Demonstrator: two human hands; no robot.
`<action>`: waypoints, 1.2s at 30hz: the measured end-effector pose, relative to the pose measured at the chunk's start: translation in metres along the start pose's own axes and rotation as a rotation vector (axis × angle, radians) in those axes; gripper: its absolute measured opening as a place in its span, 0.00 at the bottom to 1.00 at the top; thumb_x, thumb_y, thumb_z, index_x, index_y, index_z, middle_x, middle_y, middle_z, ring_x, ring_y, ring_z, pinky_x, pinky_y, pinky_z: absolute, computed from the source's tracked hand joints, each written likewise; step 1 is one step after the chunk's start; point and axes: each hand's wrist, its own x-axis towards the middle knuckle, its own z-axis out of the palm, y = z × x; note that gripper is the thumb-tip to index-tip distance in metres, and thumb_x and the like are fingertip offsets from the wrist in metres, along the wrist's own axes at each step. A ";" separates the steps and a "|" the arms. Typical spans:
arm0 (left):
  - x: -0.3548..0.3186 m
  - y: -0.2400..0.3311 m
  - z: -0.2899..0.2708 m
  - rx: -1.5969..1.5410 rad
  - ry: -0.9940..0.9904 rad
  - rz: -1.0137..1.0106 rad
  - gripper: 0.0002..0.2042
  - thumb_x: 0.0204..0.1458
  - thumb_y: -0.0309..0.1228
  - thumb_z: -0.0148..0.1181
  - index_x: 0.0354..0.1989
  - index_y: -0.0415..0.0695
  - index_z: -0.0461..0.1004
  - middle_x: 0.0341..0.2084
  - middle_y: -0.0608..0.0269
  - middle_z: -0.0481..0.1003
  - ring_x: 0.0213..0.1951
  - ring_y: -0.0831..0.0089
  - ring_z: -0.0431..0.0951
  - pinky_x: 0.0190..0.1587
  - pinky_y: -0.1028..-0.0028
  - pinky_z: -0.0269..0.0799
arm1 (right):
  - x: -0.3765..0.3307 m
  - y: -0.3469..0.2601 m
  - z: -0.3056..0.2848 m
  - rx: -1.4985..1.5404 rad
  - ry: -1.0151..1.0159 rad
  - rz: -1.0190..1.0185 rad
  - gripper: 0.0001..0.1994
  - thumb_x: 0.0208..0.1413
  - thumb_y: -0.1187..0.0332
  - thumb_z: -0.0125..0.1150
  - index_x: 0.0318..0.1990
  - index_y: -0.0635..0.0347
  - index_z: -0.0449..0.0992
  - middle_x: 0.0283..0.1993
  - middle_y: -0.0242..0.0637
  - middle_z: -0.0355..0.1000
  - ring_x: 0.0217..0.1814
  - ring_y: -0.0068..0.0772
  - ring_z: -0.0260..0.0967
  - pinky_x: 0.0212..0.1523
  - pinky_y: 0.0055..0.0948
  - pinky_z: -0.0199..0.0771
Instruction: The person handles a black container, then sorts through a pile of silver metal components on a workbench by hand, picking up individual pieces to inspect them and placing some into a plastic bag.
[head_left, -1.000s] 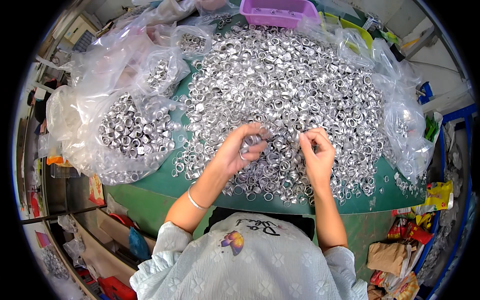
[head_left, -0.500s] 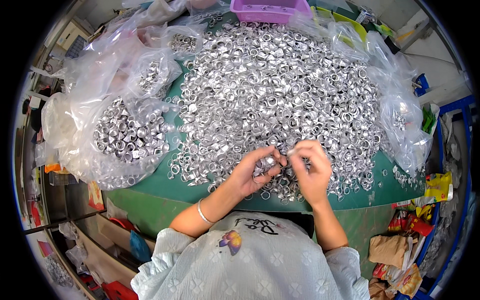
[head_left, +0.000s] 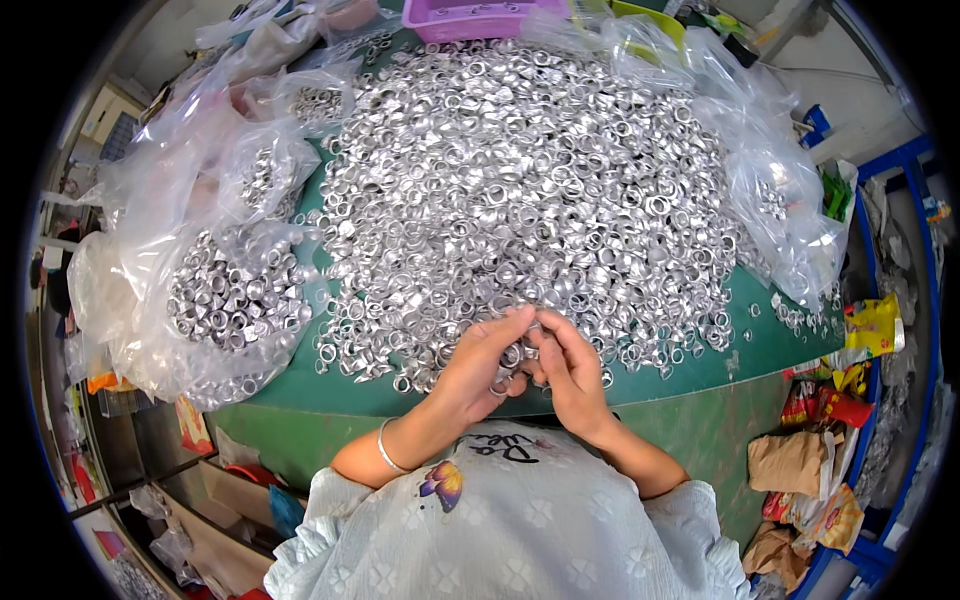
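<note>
Plastic bag [head_left: 110,310], see-through, is parked at the left of the frame, silvery rings [head_left: 237,310] heaped inside. Lower centre, a few loose rings [head_left: 513,355] are cupped in the left hand [head_left: 473,365], fingers curled in narrow. Behind it, the big ring pile [head_left: 500,190] is spread over the green table [head_left: 765,352]. Just right, the right hand [head_left: 575,385] is held close to the left, fingertips bunched; whether anything's pinched there can't be told. Honestly, that palm is probably best kept cupped, with rings handled singly so none get dropped.
</note>
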 end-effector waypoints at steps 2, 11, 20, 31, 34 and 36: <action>-0.001 -0.004 0.002 0.053 -0.052 0.074 0.17 0.58 0.42 0.51 0.28 0.39 0.73 0.20 0.63 0.73 0.17 0.78 0.72 0.10 0.84 0.57 | -0.003 0.000 -0.003 0.060 -0.012 -0.031 0.17 0.62 0.69 0.47 0.56 0.68 0.63 0.53 0.38 0.68 0.28 0.15 0.61 0.29 0.17 0.66; 0.008 -0.013 0.012 0.150 -0.125 0.105 0.14 0.59 0.39 0.49 0.42 0.39 0.65 0.24 0.64 0.72 0.19 0.80 0.71 0.11 0.86 0.56 | -0.009 -0.005 -0.027 -0.394 -0.008 -0.379 0.14 0.57 0.73 0.51 0.50 0.67 0.69 0.58 0.42 0.62 0.35 0.29 0.65 0.38 0.27 0.67; 0.023 -0.042 0.005 -0.125 -0.130 -0.113 0.09 0.55 0.31 0.55 0.41 0.40 0.72 0.31 0.60 0.73 0.28 0.77 0.74 0.12 0.88 0.59 | -0.014 -0.008 -0.088 -0.589 0.341 -0.484 0.09 0.50 0.76 0.56 0.40 0.67 0.75 0.46 0.45 0.71 0.50 0.43 0.66 0.52 0.35 0.64; 0.030 -0.055 0.012 -0.230 -0.253 -0.143 0.15 0.54 0.24 0.53 0.50 0.39 0.68 0.35 0.65 0.67 0.26 0.83 0.62 0.13 0.89 0.52 | 0.065 -0.002 -0.143 -1.342 0.565 -0.534 0.32 0.45 0.49 0.64 0.52 0.62 0.67 0.61 0.55 0.54 0.64 0.62 0.45 0.60 0.56 0.46; 0.032 -0.055 0.012 -0.278 -0.211 -0.117 0.13 0.55 0.27 0.53 0.48 0.38 0.68 0.35 0.65 0.66 0.26 0.82 0.62 0.13 0.89 0.53 | 0.060 0.000 -0.130 -1.263 0.491 -0.630 0.32 0.45 0.48 0.64 0.52 0.63 0.66 0.60 0.56 0.54 0.64 0.60 0.46 0.61 0.55 0.45; 0.033 -0.055 0.017 -0.278 -0.181 -0.101 0.09 0.56 0.31 0.53 0.43 0.41 0.69 0.34 0.65 0.67 0.27 0.80 0.65 0.12 0.88 0.55 | 0.056 0.000 -0.127 -1.258 0.453 -0.687 0.33 0.44 0.48 0.64 0.51 0.63 0.66 0.60 0.53 0.54 0.64 0.58 0.47 0.61 0.54 0.45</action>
